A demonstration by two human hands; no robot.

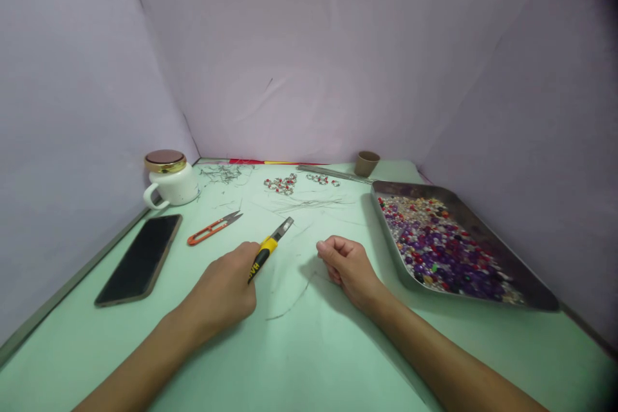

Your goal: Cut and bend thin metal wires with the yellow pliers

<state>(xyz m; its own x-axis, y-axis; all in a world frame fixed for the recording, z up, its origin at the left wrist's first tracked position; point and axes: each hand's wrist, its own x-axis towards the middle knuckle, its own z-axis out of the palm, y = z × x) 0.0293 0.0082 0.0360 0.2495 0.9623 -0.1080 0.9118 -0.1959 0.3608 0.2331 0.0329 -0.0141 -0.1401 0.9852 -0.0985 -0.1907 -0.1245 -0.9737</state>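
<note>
In my left hand (232, 283) is a yellow and black tool (266, 251) with a flat metal tip, which points up and to the right over the table. My right hand (348, 268) is closed just above the table, thumb against the curled fingers. A thin dark wire (295, 301) curves down and left from near my right fingers; whether they grip its end is too small to tell. Orange thread snips (212, 230) lie left of the tool. Beyond both hands are thin loose wires (309, 204) and small red and silver beaded rings (280, 185).
A metal tray (393, 251) of mixed beads (449, 251) stands at the right. On the left are a black phone (141, 257) and a white lidded mug (177, 185). Toward the back lie tangled wire scraps (224, 172), metal rods (333, 172) and a brown cup (367, 164).
</note>
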